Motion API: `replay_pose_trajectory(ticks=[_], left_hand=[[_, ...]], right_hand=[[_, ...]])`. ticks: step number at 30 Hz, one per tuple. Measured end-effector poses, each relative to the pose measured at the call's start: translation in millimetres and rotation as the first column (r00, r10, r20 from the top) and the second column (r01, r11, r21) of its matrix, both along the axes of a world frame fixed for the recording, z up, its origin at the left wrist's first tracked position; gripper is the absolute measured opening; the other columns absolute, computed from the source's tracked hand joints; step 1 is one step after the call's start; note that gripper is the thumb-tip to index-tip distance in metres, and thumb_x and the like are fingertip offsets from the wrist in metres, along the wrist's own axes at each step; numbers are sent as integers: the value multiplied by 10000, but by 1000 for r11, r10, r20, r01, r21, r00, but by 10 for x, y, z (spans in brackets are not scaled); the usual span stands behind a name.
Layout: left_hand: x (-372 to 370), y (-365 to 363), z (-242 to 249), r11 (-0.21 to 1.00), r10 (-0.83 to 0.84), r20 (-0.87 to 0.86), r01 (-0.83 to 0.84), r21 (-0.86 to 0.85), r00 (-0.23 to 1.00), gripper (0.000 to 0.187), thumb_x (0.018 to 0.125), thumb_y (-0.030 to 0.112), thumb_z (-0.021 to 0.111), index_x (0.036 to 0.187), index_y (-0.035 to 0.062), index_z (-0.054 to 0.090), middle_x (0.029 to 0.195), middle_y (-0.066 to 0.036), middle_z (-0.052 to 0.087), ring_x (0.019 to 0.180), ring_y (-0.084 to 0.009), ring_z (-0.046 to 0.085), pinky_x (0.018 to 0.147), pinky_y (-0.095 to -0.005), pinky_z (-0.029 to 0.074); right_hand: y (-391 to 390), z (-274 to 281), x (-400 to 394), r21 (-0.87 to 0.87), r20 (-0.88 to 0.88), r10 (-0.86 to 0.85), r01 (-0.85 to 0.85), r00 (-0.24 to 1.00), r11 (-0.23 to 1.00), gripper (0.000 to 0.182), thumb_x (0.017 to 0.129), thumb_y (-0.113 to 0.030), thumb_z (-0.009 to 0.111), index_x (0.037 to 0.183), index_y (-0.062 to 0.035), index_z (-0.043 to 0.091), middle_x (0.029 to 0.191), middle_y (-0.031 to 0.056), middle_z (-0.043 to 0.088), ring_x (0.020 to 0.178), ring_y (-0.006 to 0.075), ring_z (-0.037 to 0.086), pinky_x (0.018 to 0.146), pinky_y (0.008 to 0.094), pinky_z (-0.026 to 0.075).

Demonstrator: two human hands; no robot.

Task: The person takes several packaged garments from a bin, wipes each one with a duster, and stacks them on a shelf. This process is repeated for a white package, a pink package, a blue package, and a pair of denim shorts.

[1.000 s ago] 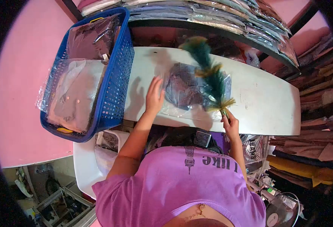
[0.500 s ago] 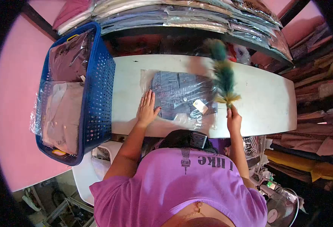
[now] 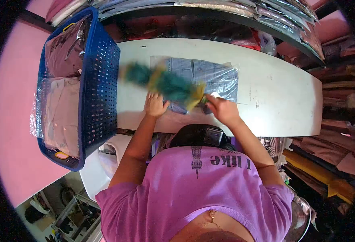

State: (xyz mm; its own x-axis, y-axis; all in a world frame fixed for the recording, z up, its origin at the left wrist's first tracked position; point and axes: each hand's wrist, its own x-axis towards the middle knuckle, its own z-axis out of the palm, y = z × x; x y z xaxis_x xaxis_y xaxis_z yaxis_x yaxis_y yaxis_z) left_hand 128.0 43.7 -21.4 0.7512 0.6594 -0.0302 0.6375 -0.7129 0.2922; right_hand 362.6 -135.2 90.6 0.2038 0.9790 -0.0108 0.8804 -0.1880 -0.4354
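Observation:
A folded blue denim garment in a clear plastic bag [image 3: 222, 76] lies flat on the white table [image 3: 282, 97]. My right hand [image 3: 224, 109] grips the handle of a feather duster [image 3: 167, 84] with green and yellow feathers. The duster, blurred by motion, stretches leftward across the bag and hides part of the denim. At the bag's lower left corner rests my left hand [image 3: 156, 105], fingers stretched out flat, with the feathers passing over their tips.
To the left stands a tall blue plastic basket [image 3: 100, 76] holding bagged clothes [image 3: 62, 109]. Stacks of bagged garments [image 3: 217, 9] fill the shelf behind the table. More folded clothes [image 3: 339, 149] are piled at the right. A white chair [image 3: 90, 179] is below the basket.
My right hand has swung the feather duster from upright at the right of the bag to the left, across it. My left hand stays at the bag's left edge. The view has shifted slightly.

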Motion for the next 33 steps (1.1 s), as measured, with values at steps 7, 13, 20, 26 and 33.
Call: replay_pose_trajectory(ticks=[7,13,20,26,33], left_hand=[[54,-9,122,995,-44,160,29,93,986,754,753,305,616,1361,39,259,1421,-159,236,1302,-337,239,1057,-435,204],[39,-12,118,990,-69,162,47,135,984,735,786,346,581,1363,34,248,1429,-160,204,1296,-332,239,1057,-423,205],[23,-10,86,985,-91,166,65,159,982,707,824,329,548,1375,37,216,1415,-219,189,1292,-364,229,1054,-424,214],[-8,-54,41,985,-83,176,54,163,981,705,839,331,530,1384,44,187,1417,-217,185,1291,-366,234,1054,-425,210],[-7,-51,54,986,-76,149,53,157,986,709,835,322,535,1383,41,183,1417,-216,185,1300,-356,219,1059,-418,202]], right_hand=[[-922,-630,807,-139,193,-633,660,749,738,298,871,-332,469,1098,-172,576,770,196,621,647,362,606,569,455,480],[-1160,-88,160,-3,-217,-686,702,694,712,282,868,-156,507,1127,-50,542,848,233,610,756,394,591,649,416,472],[-1818,-843,-48,-162,166,-709,729,685,665,328,867,-287,495,1147,-121,545,763,196,621,633,365,605,553,444,474],[-1882,-545,-487,217,-203,-706,735,678,643,284,884,-200,476,1122,-53,531,807,205,610,594,352,553,570,388,454],[-2375,-1017,-541,-86,51,-854,854,518,513,330,869,-303,498,1119,-89,533,786,204,614,690,396,589,574,455,445]])
